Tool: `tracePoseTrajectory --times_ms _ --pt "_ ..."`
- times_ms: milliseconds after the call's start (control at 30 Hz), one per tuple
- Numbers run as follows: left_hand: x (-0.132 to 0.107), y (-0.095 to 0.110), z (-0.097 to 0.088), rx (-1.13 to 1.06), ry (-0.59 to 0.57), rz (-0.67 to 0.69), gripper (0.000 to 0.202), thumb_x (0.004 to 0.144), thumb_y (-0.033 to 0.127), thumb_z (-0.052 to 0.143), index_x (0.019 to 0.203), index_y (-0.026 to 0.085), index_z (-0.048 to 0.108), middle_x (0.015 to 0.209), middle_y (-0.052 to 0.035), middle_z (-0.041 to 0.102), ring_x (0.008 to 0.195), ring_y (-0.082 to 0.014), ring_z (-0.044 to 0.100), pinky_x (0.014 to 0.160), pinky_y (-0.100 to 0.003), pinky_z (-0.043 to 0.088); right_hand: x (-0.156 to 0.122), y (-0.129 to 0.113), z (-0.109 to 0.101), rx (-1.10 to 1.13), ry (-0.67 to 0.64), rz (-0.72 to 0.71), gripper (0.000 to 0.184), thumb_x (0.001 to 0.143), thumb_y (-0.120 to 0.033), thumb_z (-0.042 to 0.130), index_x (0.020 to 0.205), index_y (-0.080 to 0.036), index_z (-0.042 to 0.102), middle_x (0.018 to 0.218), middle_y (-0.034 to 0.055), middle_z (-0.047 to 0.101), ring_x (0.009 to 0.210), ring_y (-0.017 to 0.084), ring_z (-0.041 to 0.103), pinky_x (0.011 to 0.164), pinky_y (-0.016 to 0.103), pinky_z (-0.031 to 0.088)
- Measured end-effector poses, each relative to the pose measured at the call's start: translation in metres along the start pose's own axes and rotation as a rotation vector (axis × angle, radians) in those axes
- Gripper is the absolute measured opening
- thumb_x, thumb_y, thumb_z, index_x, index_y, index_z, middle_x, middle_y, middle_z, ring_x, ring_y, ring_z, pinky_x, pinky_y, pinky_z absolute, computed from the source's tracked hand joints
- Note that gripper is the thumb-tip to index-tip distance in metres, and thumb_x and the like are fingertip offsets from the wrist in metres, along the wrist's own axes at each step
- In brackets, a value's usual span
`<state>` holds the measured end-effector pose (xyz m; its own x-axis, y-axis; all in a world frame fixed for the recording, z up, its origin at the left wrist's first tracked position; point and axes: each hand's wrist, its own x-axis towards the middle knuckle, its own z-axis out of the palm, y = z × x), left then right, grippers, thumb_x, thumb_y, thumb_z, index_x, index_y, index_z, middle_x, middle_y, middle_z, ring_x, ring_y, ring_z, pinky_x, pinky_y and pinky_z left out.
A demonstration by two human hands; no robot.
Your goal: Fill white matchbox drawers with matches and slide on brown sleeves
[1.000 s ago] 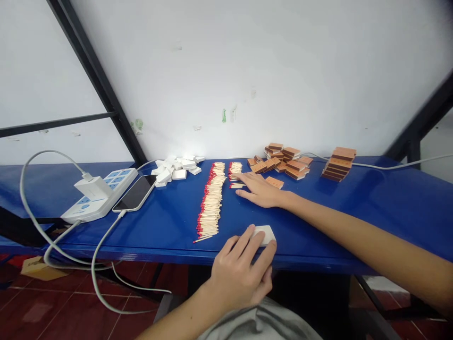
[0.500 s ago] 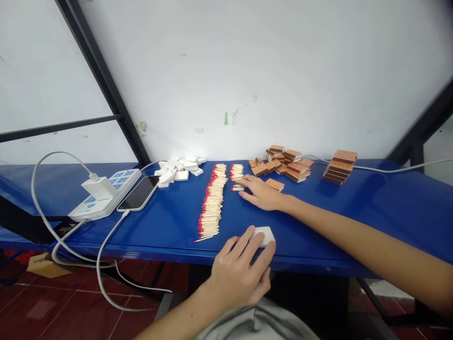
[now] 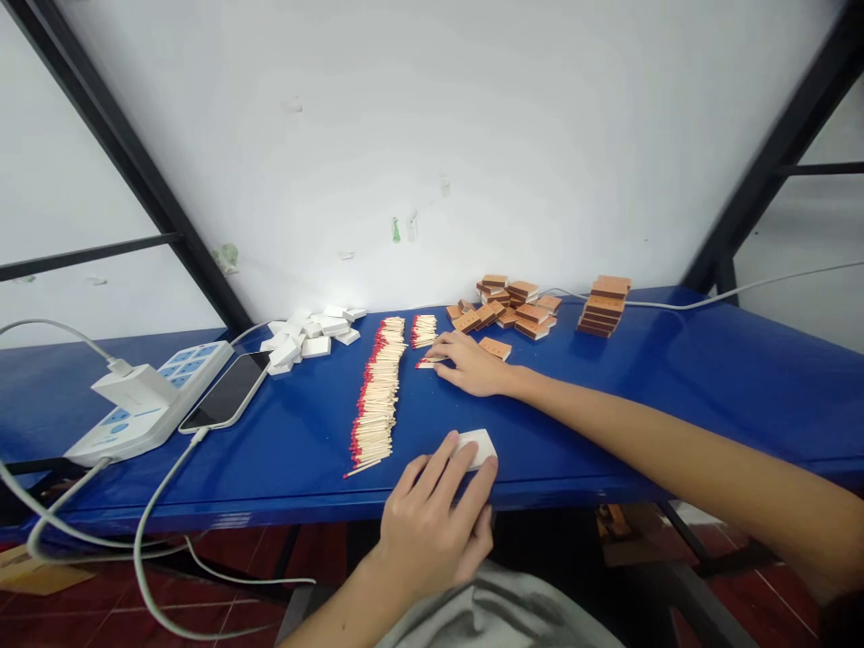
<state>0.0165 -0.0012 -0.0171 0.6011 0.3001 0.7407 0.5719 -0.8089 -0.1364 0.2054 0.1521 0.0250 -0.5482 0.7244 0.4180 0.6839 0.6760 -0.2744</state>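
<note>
Slim red-headed wooden matchsticks [image 3: 425,364] lie at the person's twelve o'clock, under the right hand [image 3: 471,364]; whether its fingertips pinch, I can't tell. At the matchsticks' six, the left hand [image 3: 436,513] lays slightly parted fingers on a flat, white, card-like piece [image 3: 484,443], grip unclear. Only the view swings toward three; the handling looks unchanged

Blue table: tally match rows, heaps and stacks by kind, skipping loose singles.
Match rows: 2 (the short row is partly hidden by the right hand)
White piece heap: 1
Brown box heap: 1
Brown box stack: 1
Total: 5
</note>
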Motion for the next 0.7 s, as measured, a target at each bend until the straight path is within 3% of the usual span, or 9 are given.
tracePoseTrajectory --times_ms 267,500,700 --pt "-0.0005 0.0006 -0.0018 -0.012 -0.015 -0.001 0.041 0.088 0.025 0.053 0.127 0.017 0.064 0.127 -0.0079 0.067 0.127 -0.0291 0.056 0.091 -0.038 0.043 -0.0002 -0.0055 0.0006 -0.022 0.066 0.15 0.025 0.086 -0.018 0.058 0.107 -0.016 0.071 0.112 0.0097 0.073 0.108 0.027 0.063 0.098 0.045 0.037" --pt "-0.0003 -0.0005 -0.0011 -0.01 0.005 -0.001 0.043 0.088 0.025 0.052 0.128 0.017 0.063 0.127 -0.0071 0.067 0.128 -0.0289 0.055 0.091 -0.038 0.044 -0.0032 -0.0034 0.0033 0.008 0.1 0.09 0.029 0.083 -0.017 0.06 0.11 -0.014 0.071 0.112 0.0117 0.073 0.106 0.025 0.064 0.094 0.036 0.046" --pt "0.001 -0.0001 -0.0016 0.004 0.005 -0.009 0.041 0.087 0.025 0.052 0.126 0.018 0.065 0.125 -0.0069 0.069 0.126 -0.0288 0.057 0.09 -0.037 0.045 -0.0036 0.0029 0.0049 0.019 0.096 0.046 0.039 0.081 -0.001 0.047 0.111 -0.015 0.068 0.11 0.0105 0.072 0.105 0.024 0.059 0.095 0.039 0.045"
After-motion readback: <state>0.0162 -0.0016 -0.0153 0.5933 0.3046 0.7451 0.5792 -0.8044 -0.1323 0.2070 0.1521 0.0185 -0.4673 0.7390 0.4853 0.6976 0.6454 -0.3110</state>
